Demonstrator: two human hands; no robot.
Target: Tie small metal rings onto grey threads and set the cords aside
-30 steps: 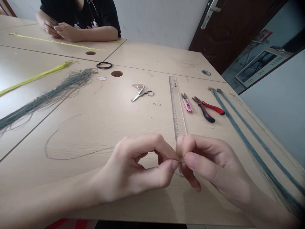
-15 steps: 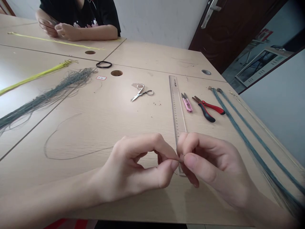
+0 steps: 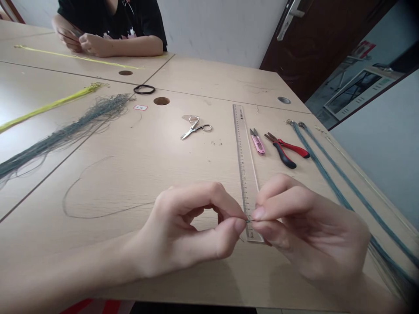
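Observation:
My left hand [image 3: 193, 222] pinches a thin dark thread [image 3: 98, 216] between thumb and index finger; the thread trails left in a loose curve on the table. Close beside it, my right hand [image 3: 310, 226] pinches the same thread at a tiny knot or loop between the fingertips, too small to make out clearly. Both hands are over the lower end of a clear ruler [image 3: 244, 161]. Beyond them lie silver scissors [image 3: 193, 128], pink thread snips [image 3: 257, 141] and red and black pliers [image 3: 284, 148].
Grey-green thread bundles lie at the left [image 3: 72, 131] and right [image 3: 337, 187], with a yellow bundle [image 3: 55, 104] at the far left. A black band [image 3: 144, 89] is near a table hole [image 3: 161, 101]. Across the table sits a person in a black shirt [image 3: 144, 22].
My right hand has shifted slightly right and turned, its index finger now pressing down toward the thumb. My left hand has hardly moved. More of the ruler's lower end shows.

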